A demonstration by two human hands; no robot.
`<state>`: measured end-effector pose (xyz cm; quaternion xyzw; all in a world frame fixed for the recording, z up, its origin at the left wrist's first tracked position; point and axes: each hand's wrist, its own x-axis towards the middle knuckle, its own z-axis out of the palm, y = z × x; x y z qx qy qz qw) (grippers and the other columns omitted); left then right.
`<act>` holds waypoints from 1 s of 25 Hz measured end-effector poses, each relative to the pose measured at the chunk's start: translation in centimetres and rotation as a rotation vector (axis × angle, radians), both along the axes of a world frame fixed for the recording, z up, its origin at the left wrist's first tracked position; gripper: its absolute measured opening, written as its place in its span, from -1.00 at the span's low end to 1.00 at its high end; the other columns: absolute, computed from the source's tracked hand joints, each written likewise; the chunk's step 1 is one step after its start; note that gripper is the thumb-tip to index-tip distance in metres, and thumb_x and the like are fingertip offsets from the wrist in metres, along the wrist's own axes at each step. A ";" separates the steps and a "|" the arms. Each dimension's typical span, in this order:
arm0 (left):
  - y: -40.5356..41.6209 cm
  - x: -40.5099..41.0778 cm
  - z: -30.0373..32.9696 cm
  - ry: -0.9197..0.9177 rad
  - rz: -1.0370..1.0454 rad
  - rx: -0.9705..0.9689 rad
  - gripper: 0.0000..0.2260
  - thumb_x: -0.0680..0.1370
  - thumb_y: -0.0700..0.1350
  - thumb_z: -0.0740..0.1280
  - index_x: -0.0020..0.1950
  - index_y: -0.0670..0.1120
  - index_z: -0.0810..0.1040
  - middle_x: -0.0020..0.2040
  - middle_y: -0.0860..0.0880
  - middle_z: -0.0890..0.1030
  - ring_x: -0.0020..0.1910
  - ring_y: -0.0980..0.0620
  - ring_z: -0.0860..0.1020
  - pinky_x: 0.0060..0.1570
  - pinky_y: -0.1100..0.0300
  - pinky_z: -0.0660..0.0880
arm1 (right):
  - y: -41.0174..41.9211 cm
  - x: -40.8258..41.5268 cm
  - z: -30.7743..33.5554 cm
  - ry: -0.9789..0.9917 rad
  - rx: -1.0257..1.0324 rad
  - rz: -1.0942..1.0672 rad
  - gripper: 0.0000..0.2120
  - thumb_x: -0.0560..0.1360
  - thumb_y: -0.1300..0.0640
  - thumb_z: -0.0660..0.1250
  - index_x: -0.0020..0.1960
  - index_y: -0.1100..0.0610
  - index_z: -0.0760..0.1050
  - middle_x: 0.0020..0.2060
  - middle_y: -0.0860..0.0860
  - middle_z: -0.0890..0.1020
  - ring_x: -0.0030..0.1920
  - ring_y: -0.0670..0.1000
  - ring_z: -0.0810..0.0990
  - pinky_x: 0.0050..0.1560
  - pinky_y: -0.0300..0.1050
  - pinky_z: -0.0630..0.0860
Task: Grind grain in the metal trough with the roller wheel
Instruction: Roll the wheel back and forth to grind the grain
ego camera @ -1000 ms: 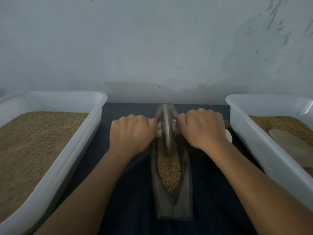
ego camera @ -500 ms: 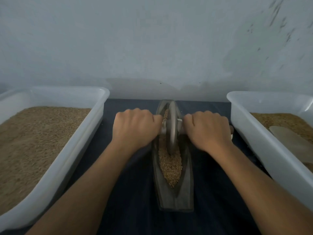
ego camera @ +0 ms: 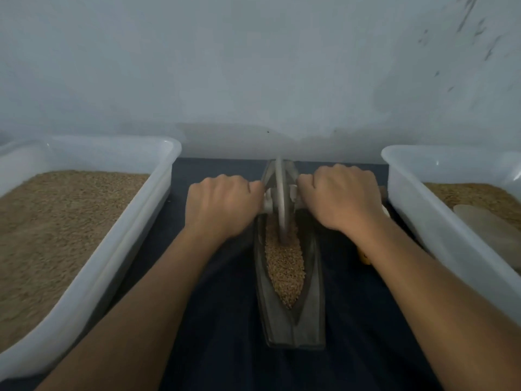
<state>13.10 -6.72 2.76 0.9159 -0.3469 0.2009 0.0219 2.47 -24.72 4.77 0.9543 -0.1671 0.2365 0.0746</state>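
Note:
A narrow boat-shaped metal trough (ego camera: 313, 311) lies lengthwise on a dark cloth, its groove filled with brown grain (ego camera: 285, 269). An upright metal roller wheel (ego camera: 280, 198) stands in the far half of the groove, its rim sunk into the grain. My left hand (ego camera: 221, 206) grips the wheel's axle handle on the left side. My right hand (ego camera: 339, 197) grips the handle on the right side. Both fists hide the handle ends.
A large white plastic tub (ego camera: 118, 249) heaped with grain stands at the left. A second white tub (ego camera: 439, 230) at the right holds grain and a pale flat scoop (ego camera: 485, 224). A plain wall rises just behind the trough. A small yellow object (ego camera: 365, 258) lies beside my right wrist.
The wheel has rolled a little toward the far end of the trough, and both hands went with it. The view has shifted slightly.

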 end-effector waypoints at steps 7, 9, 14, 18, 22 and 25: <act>3.3 -5.5 -0.8 -0.186 -0.118 -0.199 -0.63 0.67 -0.01 0.08 -0.35 0.04 0.32 -0.50 0.10 0.32 -0.55 0.05 0.31 -0.45 0.05 0.38 | 3.1 -7.3 -2.9 -0.228 0.092 0.109 -0.56 0.68 -0.06 -0.09 -0.28 0.00 0.36 -0.45 -0.12 0.33 -0.47 -0.08 0.32 -0.45 -0.15 0.25; 3.1 -5.2 -0.6 -0.204 -0.105 -0.181 -0.63 0.63 -0.04 0.16 -0.39 0.02 0.31 -0.52 0.10 0.31 -0.58 0.05 0.29 -0.51 0.13 0.30 | 2.8 -6.6 -2.6 -0.215 0.045 0.063 -0.54 0.66 -0.07 -0.11 -0.31 -0.02 0.35 -0.48 -0.13 0.28 -0.49 -0.11 0.26 -0.43 -0.19 0.09; -0.1 -1.3 1.2 -0.236 -0.127 0.055 -0.72 0.51 0.01 0.03 -0.32 -0.05 0.37 -0.39 0.03 0.41 -0.47 -0.02 0.29 -0.43 0.21 0.09 | -0.6 -1.4 -1.9 -0.040 0.108 -0.054 -0.47 0.57 -0.13 -0.17 -0.35 0.05 0.41 -0.42 -0.01 0.44 -0.41 0.01 0.37 -0.36 -0.06 0.17; -3.0 4.1 2.8 0.174 -0.032 0.036 -0.43 0.40 0.25 -0.25 -0.16 -0.07 0.42 -0.09 -0.09 0.47 -0.08 -0.21 0.50 -0.11 -0.04 0.31 | -3.6 3.5 0.1 0.249 0.178 -0.010 -0.57 0.52 -0.14 -0.19 -0.19 0.02 0.38 -0.25 0.04 0.48 -0.28 0.06 0.41 -0.30 -0.05 0.18; -3.8 5.3 2.7 0.262 -0.003 0.035 -0.57 0.49 0.22 -0.09 -0.20 -0.05 0.41 -0.14 -0.08 0.46 -0.12 -0.18 0.47 -0.08 -0.05 0.32 | -4.1 4.8 1.4 0.351 0.326 -0.002 -0.52 0.61 -0.14 -0.10 -0.17 0.06 0.49 -0.28 0.09 0.61 -0.24 0.12 0.55 -0.19 0.02 0.34; -1.8 3.4 0.9 0.140 -0.061 0.024 -0.63 0.54 0.13 -0.12 -0.14 -0.05 0.37 -0.20 -0.03 0.40 -0.22 -0.15 0.41 -0.17 -0.02 0.30 | -2.1 3.1 0.7 0.138 0.128 -0.025 -0.49 0.59 -0.17 -0.11 -0.27 0.06 0.46 -0.35 0.07 0.51 -0.34 0.10 0.45 -0.31 -0.04 0.24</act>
